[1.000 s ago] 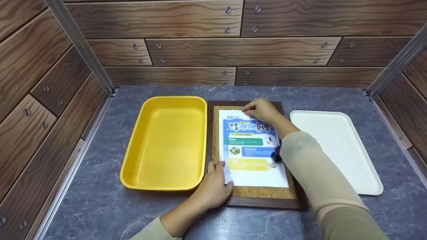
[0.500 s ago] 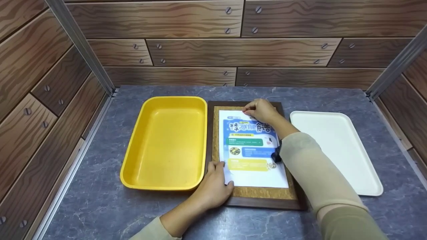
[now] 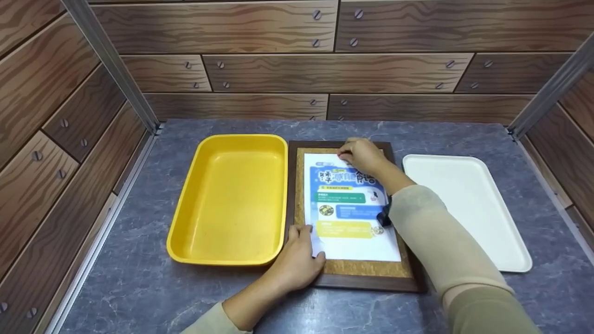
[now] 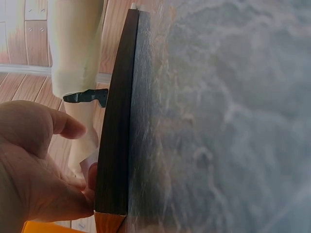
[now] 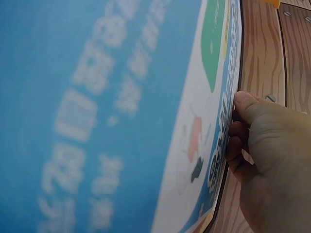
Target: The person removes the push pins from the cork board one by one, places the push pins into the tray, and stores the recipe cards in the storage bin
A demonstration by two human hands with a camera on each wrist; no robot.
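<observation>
A cork board (image 3: 371, 268) in a dark wooden frame lies on the table with a printed paper sheet (image 3: 352, 248) on it. At the sheet's top edge my right hand (image 3: 366, 155) pinches a small red pushpin (image 3: 340, 156), mostly hidden by the fingers. In the right wrist view the thumb and bent fingers (image 5: 240, 145) meet at the sheet's far edge. My left hand (image 3: 299, 260) rests across the board's lower left side, fingers and thumb spread on the sheet's left edge. The left wrist view shows the paper there bent up beside the dark frame (image 4: 116, 116).
A deep yellow tray (image 3: 227, 257) stands close along the board's left side. To the right lies a shallow white tray (image 3: 482, 208), partly behind the right sleeve (image 3: 441, 236). Wood-patterned walls (image 3: 278, 72) enclose the grey marbled table (image 3: 130, 241).
Both hands stay in place. The right fingers close a little further over the red pushpin, which shows less now.
</observation>
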